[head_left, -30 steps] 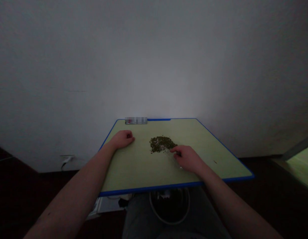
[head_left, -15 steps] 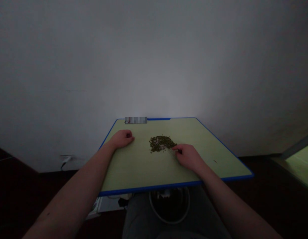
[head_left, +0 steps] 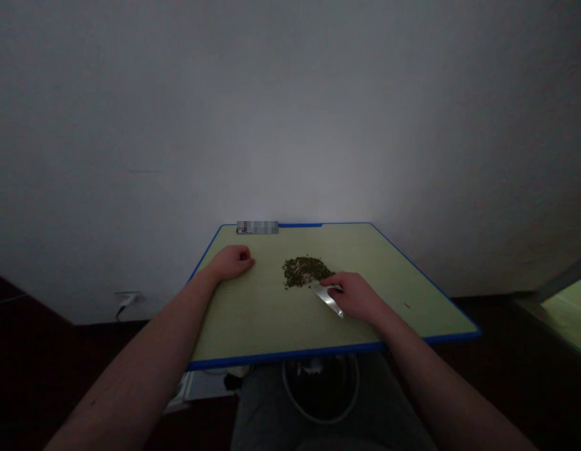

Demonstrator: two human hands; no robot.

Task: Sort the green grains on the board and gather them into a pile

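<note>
A pile of small dark green grains [head_left: 303, 271] lies in the middle of a pale green table with a blue rim [head_left: 252, 313]. My right hand [head_left: 355, 297] rests just right of the pile, fingers closed on a thin shiny metal strip [head_left: 328, 299] whose tip reaches the pile's near edge. My left hand [head_left: 230, 261] lies on the table at the left of the pile, curled into a loose fist with nothing visible in it.
A small blurred label [head_left: 257, 227] sits at the table's far edge against a plain white wall. Under the table stands a round white-rimmed container [head_left: 321, 391]. A wall socket with a cable [head_left: 125, 299] is low on the left. The room is dim.
My right hand drew back slightly from the pile, and the metal strip now shows plainly under its fingers. The left hand has not moved.
</note>
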